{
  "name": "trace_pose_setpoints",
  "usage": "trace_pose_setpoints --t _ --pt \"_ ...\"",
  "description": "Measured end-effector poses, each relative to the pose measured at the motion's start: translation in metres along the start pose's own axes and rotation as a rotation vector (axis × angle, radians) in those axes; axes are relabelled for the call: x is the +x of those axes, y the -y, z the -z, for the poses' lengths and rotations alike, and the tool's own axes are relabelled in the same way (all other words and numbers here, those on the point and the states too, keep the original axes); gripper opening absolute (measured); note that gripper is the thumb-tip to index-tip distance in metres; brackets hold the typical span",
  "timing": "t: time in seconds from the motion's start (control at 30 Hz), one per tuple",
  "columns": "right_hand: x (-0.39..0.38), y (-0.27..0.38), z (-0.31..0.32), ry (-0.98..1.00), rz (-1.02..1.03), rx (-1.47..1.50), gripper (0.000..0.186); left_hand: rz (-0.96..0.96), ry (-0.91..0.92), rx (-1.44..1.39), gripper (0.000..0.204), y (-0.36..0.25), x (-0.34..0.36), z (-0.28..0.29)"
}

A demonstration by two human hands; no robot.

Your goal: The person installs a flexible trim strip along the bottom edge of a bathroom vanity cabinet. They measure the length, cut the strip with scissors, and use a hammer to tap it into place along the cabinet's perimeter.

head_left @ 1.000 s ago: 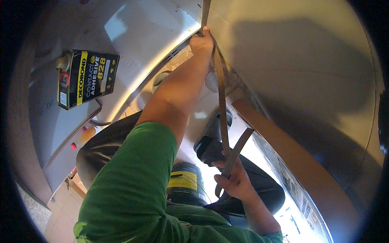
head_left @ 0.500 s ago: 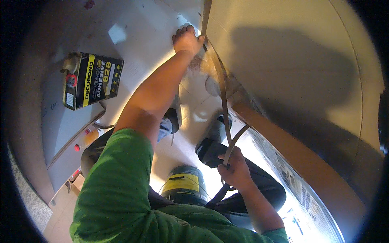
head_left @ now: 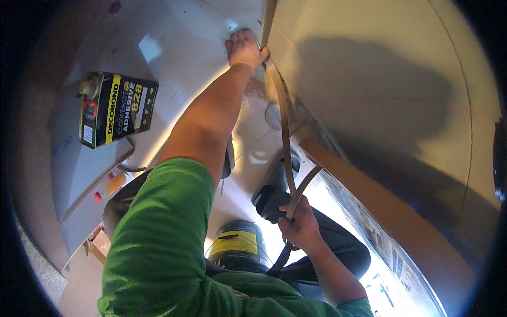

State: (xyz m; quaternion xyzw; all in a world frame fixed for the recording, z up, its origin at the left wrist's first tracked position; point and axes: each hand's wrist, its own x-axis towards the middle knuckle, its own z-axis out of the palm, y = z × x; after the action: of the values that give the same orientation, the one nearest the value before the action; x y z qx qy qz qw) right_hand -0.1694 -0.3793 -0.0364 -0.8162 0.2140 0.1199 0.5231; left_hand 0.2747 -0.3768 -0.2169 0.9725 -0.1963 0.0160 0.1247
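Observation:
A long, thin brown edging strip (head_left: 285, 113) hangs in a bend between my two hands. My left hand (head_left: 245, 48) rests on a large pale board (head_left: 179, 26) near its edge. Its fingers lie stretched over the board's face, and the thumb presses on the strip beside the edge. Lower and to the right, my right hand (head_left: 301, 224) is closed around the lower run of the strip, where two lengths cross above the fingers. A looped end dangles below that hand. What lies under my left palm is hidden.
A black and yellow metal can (head_left: 119, 109) stands on the pale board at left. Below it are another board (head_left: 87, 164) and a red-capped bottle (head_left: 115, 182). A dark bucket (head_left: 240, 245) sits between my legs. A tall beige panel (head_left: 380, 68) rises at right above a brown board (head_left: 380, 190).
My left hand has shifted slightly up along the board's edge, its fingers flatter. My right hand has dropped a little and moved left, still holding the strip.

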Motion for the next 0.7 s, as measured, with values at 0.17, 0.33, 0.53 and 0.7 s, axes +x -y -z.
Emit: trace_pose_setpoints --t 0.17,0.33,0.53,0.7 --pt "0.002 0.003 -0.003 -0.021 -0.039 0.061 0.031 -0.005 0.009 0.01 0.075 -0.001 -0.004 0.002" --pt "0.004 0.009 0.002 -0.017 -0.02 0.095 0.03 -0.025 0.02 -0.033 0.073 0.001 -0.002 0.006" --pt "0.003 0.001 0.0 -0.032 -0.005 0.142 0.03 0.016 0.021 0.012 0.071 -0.006 -0.003 0.007" --pt "0.005 0.003 0.0 -0.063 0.071 0.122 0.029 -0.006 0.006 -0.073 0.069 -0.003 -0.001 0.008"
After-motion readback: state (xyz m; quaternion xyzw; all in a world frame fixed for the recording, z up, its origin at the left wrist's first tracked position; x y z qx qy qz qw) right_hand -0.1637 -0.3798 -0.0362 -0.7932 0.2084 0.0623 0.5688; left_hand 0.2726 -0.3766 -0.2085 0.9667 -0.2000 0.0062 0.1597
